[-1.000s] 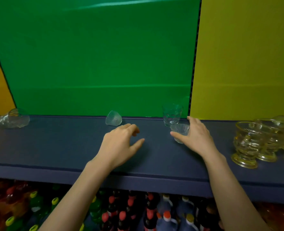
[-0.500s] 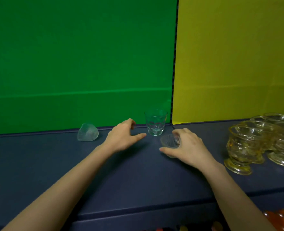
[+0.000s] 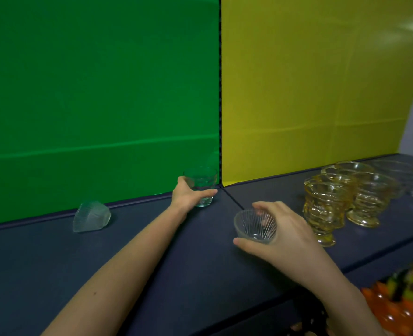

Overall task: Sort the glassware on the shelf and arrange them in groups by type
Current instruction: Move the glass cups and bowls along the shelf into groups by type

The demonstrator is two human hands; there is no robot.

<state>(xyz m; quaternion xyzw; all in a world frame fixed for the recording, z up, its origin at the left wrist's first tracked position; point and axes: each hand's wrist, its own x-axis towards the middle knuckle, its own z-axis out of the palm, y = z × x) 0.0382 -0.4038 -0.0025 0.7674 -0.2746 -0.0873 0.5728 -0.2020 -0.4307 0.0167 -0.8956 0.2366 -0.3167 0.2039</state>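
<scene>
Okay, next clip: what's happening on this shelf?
A person is sorting glassware on a dark shelf. The left hand grips a clear tumbler by the green back panel; the right hand holds a small ribbed bowl. Another ribbed piece lies on its side at left; amber footed cups stand grouped at right.

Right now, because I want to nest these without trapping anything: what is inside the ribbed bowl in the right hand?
Nothing shows inside the ribbed bowl: only its ribs, and skin seen through the glass. The right hand covers its far side and base.
</scene>
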